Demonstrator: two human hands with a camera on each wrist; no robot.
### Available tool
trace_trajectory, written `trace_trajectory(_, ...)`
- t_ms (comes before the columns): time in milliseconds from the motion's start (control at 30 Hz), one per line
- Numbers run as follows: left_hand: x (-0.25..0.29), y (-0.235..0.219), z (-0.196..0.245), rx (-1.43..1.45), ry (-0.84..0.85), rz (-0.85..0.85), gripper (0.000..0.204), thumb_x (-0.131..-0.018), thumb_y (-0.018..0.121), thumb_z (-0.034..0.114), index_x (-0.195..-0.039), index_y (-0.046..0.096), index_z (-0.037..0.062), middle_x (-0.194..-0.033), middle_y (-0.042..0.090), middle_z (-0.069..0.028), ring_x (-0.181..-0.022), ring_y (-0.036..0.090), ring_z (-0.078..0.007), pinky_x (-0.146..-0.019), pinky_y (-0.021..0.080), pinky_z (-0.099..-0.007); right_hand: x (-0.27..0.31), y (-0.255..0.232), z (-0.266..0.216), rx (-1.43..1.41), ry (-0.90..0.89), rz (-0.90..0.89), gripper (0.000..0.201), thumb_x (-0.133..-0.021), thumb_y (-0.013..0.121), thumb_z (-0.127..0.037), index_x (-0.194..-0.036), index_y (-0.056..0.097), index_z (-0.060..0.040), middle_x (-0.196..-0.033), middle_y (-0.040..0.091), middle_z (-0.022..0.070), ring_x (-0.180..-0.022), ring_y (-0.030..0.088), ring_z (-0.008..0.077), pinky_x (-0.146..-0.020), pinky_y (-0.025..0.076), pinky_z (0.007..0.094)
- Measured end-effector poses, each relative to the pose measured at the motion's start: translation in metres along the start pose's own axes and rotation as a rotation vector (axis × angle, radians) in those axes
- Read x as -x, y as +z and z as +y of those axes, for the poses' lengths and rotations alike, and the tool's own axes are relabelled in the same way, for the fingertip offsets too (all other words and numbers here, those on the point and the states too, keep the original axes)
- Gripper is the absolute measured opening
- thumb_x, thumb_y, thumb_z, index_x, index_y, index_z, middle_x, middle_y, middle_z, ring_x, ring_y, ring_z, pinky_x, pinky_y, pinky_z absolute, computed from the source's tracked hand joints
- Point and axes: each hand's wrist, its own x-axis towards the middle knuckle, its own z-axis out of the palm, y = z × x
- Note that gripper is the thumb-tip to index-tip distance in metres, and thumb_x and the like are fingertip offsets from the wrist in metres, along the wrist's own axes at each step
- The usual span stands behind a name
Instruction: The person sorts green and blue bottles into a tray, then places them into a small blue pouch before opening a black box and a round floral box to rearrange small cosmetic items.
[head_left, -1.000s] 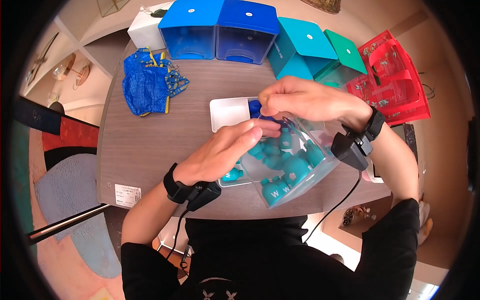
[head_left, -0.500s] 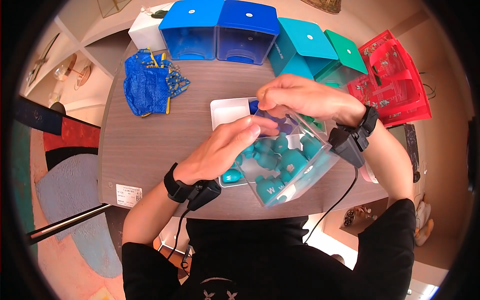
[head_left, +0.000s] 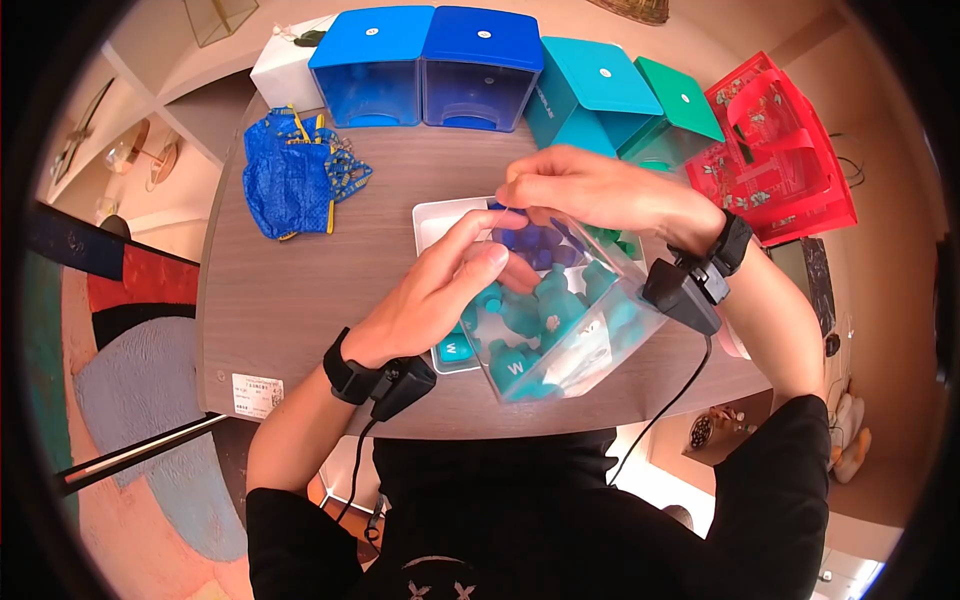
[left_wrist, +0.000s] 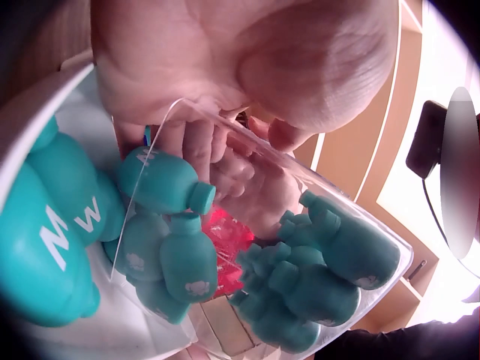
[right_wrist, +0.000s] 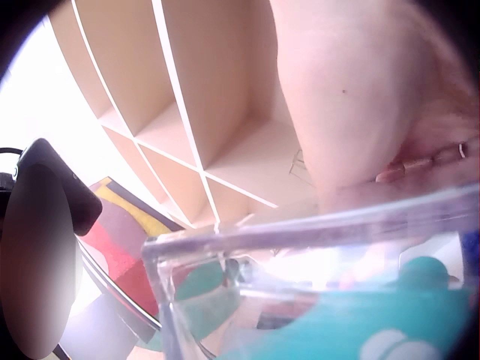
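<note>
A clear plastic box (head_left: 620, 345), holding several small teal bottle-shaped pieces (left_wrist: 315, 292), is tilted over a white compartment tray (head_left: 440, 225). My right hand (head_left: 590, 195) grips the box's far upper side with curled fingers. My left hand (head_left: 440, 285) lies at the box's left, mouth side, its fingers extended and spread beside the rim. Dark blue pieces (head_left: 540, 245) lie in the tray's far compartment, with green ones (head_left: 625, 245) to their right. A teal piece marked W (head_left: 455, 348) rests in the near left compartment; the box overlaps much of the tray.
Along the back stand a light blue bin (head_left: 370, 85), a dark blue bin (head_left: 480, 80), a teal bin (head_left: 600, 85) and a green bin (head_left: 685, 105). A blue woven bag (head_left: 290, 180) lies at the left, and a red gift bag (head_left: 775, 150) stands at the right.
The clear box has shifted slightly left and its tilt has altered, with the teal pieces inside moving. My left fingers have spread further apart at its mouth. My right hand keeps its grip.
</note>
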Motion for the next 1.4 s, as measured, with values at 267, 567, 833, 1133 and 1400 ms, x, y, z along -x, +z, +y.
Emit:
trace_trajectory(267, 0.001, -0.001, -0.005, -0.016, 0.036, -0.008, 0.042, -0.109, 0.035, 0.028, -0.141, 0.044, 0.0026, -0.113, 0.066, -0.0133, -0.104, 0.060, -0.0178, -0.097, 0.044, -0.0341, 0.007, -0.007, 0.003, -0.167, 0.161, 0.031, 0.033, -0.096, 0.054, -0.032, -0.080, 0.061, -0.0041, -0.076, 0.053, -0.0008, -0.066, 0.046, 0.0082, -0.059, 0.037, 0.0256)
trace_trajectory(567, 0.001, -0.001, -0.002, -0.096, 0.026, 0.021, 0.045, -0.108, 0.035, 0.029, -0.144, 0.043, 0.0034, -0.106, 0.069, -0.0114, -0.105, 0.058, -0.0155, -0.099, 0.039, -0.0336, 0.003, -0.002, 0.018, -0.554, 0.203, 0.009, 0.034, -0.096, 0.056, -0.027, -0.069, 0.039, -0.0155, -0.065, 0.032, -0.0082, -0.058, 0.030, 0.0041, -0.050, 0.023, 0.0237)
trace_trajectory(833, 0.001, -0.001, -0.002, -0.126, 0.012, 0.021, 0.046, -0.106, 0.036, 0.026, -0.146, 0.042, 0.0025, -0.102, 0.071, -0.0113, -0.106, 0.058, -0.0154, -0.100, 0.039, -0.0335, 0.007, 0.002, 0.018, -0.594, 0.202, 0.062, 0.035, -0.096, 0.055, -0.027, -0.068, 0.036, -0.0161, -0.065, 0.030, -0.0089, -0.057, 0.027, 0.0033, -0.049, 0.020, 0.0244)
trace_trajectory(1133, 0.001, -0.001, 0.000, -0.166, 0.020, -0.007, 0.043, -0.104, 0.037, 0.025, -0.137, 0.051, 0.0001, -0.108, 0.069, -0.0106, -0.106, 0.058, -0.0161, -0.099, 0.040, -0.0333, 0.017, -0.004, 0.009, -0.200, -0.090, 0.002, 0.029, -0.097, 0.050, -0.024, -0.074, 0.052, -0.0062, -0.066, 0.041, -0.0048, -0.061, 0.036, 0.0058, -0.055, 0.030, 0.0239)
trace_trajectory(1400, 0.001, 0.000, -0.007, -0.073, 0.071, 0.024, 0.042, -0.108, 0.034, 0.027, -0.120, 0.064, -0.0007, -0.110, 0.069, -0.0122, -0.108, 0.063, -0.0201, -0.096, 0.046, -0.0346, 0.042, 0.009, -0.011, -0.004, -0.177, 0.035, 0.027, -0.095, 0.049, -0.015, -0.071, 0.047, -0.0013, -0.066, 0.041, -0.0039, -0.063, 0.036, 0.0065, -0.057, 0.032, 0.0259)
